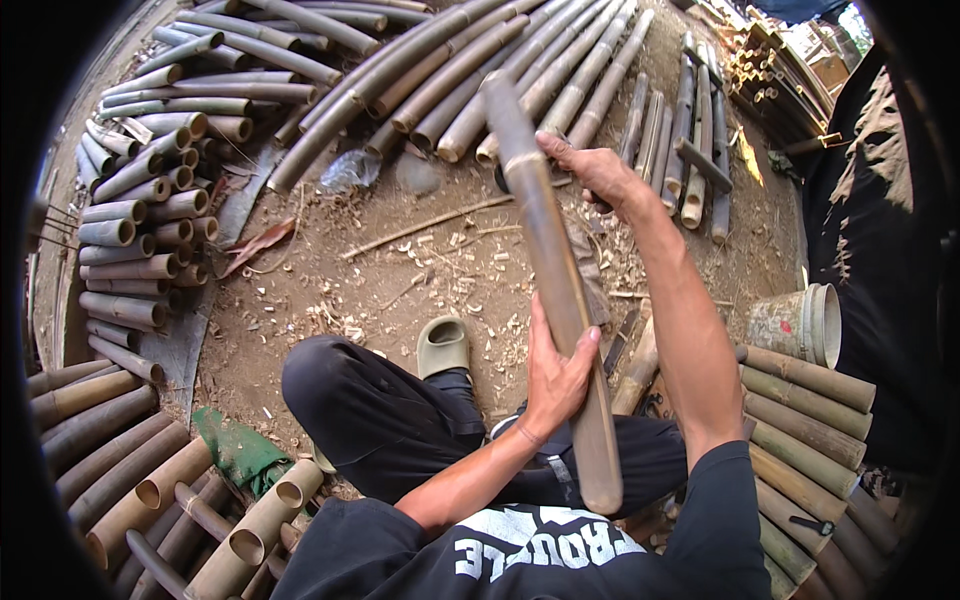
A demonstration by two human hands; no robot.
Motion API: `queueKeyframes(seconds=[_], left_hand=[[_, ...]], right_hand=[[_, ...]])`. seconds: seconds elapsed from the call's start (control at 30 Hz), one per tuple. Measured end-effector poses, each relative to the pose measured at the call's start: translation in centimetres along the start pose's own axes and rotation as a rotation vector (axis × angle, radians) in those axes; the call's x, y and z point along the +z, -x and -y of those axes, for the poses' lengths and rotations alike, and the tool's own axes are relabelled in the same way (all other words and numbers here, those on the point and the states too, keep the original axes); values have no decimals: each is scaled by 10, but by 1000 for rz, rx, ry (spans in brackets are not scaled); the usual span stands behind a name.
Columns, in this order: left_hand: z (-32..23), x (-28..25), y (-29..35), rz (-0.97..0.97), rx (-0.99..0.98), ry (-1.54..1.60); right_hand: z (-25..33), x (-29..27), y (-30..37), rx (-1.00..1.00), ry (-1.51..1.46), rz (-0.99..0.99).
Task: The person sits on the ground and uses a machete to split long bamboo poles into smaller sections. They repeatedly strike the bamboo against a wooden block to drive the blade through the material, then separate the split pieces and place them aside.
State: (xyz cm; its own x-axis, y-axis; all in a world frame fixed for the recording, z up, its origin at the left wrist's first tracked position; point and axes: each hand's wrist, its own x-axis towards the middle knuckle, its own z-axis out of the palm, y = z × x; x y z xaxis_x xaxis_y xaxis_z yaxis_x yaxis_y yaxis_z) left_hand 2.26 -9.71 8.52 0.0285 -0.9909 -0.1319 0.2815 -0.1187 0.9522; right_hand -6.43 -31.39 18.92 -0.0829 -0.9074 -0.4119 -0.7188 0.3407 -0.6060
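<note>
A long brown bamboo tube (550,235) slants across the middle, its near end over my lap and its far end slightly blurred. My left hand (558,378) is closed round its lower half, the thumb lying along the right side. Beside the tube's upper part, my right hand (603,180) has curled fingers, and its thumb tip is at the tube's edge. What those fingers hold, if anything, is hidden; a small dark shape shows behind the tube there. Near my right knee, a paler bamboo piece (637,370) lies by a dark, flat blade-like thing (621,341).
Stacked bamboo tubes (140,230) line the left, and long poles (440,70) fan out ahead. More cut tubes (810,420) lie at right below a worn bucket (797,322). Shavings litter the dirt floor (390,270). A green cloth (237,450) and notched tubes (265,515) are at lower left.
</note>
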Motion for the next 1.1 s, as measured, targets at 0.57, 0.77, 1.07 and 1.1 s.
queueKeyframes(seconds=[0.57,0.77,1.07,1.1], left_hand=[[37,-11,-6,148,-789,940],[112,-8,42,-51,-1020,467],[170,4,57,-154,-740,52],[171,7,59,-156,-727,19]], right_hand=[[-159,19,259,-567,300,-80],[-175,64,328,-322,120,-347],[-188,105,331,39,98,-154],[-188,105,328,55,100,-145]])
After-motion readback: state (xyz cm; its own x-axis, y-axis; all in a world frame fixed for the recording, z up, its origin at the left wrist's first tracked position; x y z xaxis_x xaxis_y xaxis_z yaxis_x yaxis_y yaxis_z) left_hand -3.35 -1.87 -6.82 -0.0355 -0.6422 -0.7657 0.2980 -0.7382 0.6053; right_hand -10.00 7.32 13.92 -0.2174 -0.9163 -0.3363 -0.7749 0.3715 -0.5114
